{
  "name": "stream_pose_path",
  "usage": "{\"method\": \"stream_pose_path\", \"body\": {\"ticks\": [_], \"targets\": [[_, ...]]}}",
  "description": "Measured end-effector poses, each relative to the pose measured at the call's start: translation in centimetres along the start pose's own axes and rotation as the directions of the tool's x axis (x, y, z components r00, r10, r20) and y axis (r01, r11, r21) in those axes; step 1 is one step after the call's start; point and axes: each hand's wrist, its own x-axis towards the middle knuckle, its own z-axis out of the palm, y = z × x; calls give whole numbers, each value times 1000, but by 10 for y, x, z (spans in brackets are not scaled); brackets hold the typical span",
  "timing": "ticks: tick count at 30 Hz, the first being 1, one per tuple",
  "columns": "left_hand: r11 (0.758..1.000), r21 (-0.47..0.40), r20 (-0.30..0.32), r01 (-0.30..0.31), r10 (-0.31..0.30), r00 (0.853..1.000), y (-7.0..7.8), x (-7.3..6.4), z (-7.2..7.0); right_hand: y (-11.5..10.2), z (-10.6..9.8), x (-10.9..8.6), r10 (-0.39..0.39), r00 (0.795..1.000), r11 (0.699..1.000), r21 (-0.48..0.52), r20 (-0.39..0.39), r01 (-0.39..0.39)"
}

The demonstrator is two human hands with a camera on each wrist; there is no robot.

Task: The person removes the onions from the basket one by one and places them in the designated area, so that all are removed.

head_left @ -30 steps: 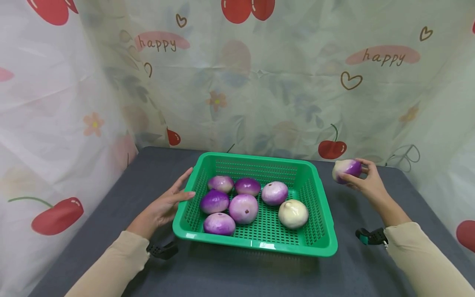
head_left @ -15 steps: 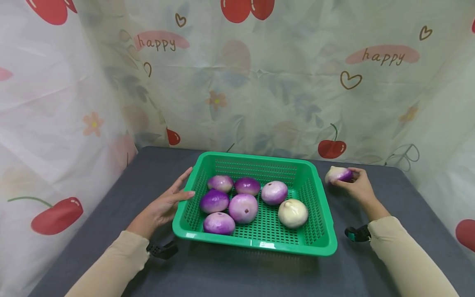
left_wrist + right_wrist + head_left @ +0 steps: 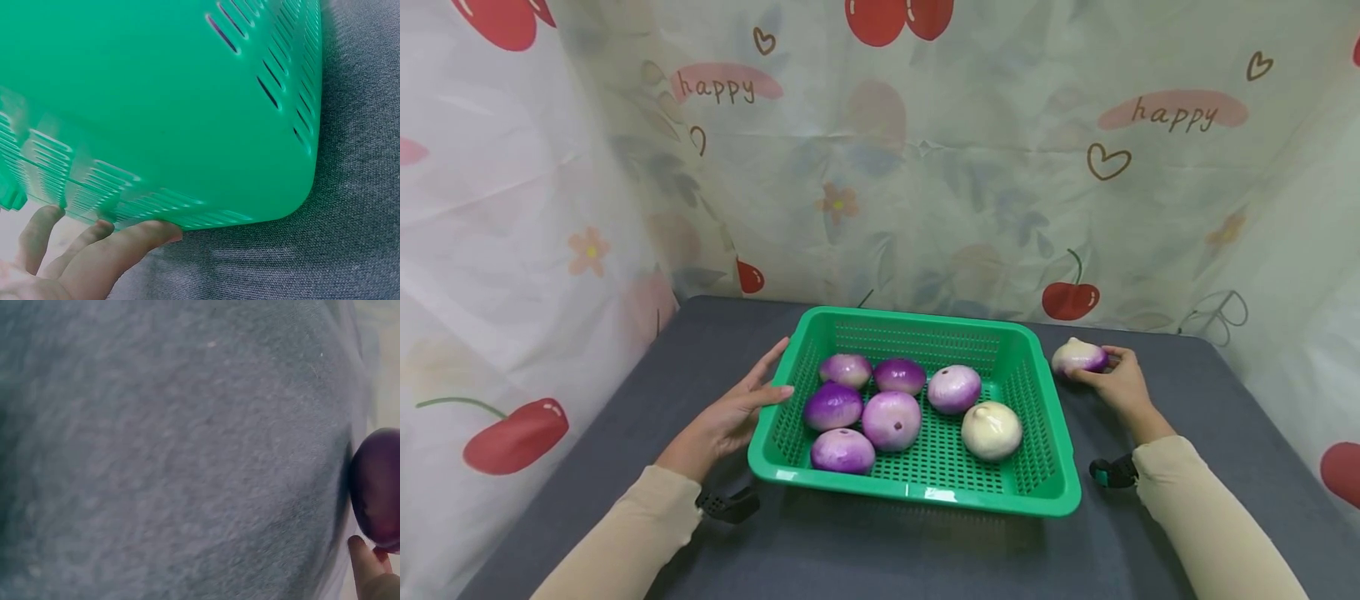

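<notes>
A green plastic basket (image 3: pixel 917 502) sits in the middle of the table in the head view, with several purple-and-white onions inside, one of them a purple onion (image 3: pixel 892 422), and a pale onion (image 3: pixel 992 432) at its right. My left hand (image 3: pixel 730 421) rests against the basket's left side, fingers extended; the left wrist view has its fingertips on the slotted outer wall (image 3: pixel 162 137). Beyond the basket's right rim, my right hand (image 3: pixel 1123 385) grips a white-and-purple onion (image 3: pixel 1077 357) between thumb and fingers, low at the table. The right wrist view catches that onion's purple end (image 3: pixel 378 487).
Dark grey cloth covers the table (image 3: pixel 880 558). A printed curtain (image 3: pixel 925 208) hangs close behind its back edge and along both sides. A thin looped cord shape (image 3: pixel 1217 317) is at the back right.
My right hand has come down and to the left with the onion, closer to the basket's right rim. The left hand and the basket have stayed in place.
</notes>
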Motion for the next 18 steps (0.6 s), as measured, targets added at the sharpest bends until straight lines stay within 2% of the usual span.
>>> {"method": "stream_pose_path", "body": {"ticks": [8,13,18], "targets": [[1000,6,10,-9,9,1000,1,1,-1,7,-3,0,18,997,1000,8,75,-19],[1000,8,-4,-5,5,1000,3,0,-1,8,-1,3,21,997,999,27,68,-23],[1000,-8,8,9,-9,1000,2,0,1,11,-2,0,25,997,999,36,76,-28]]}}
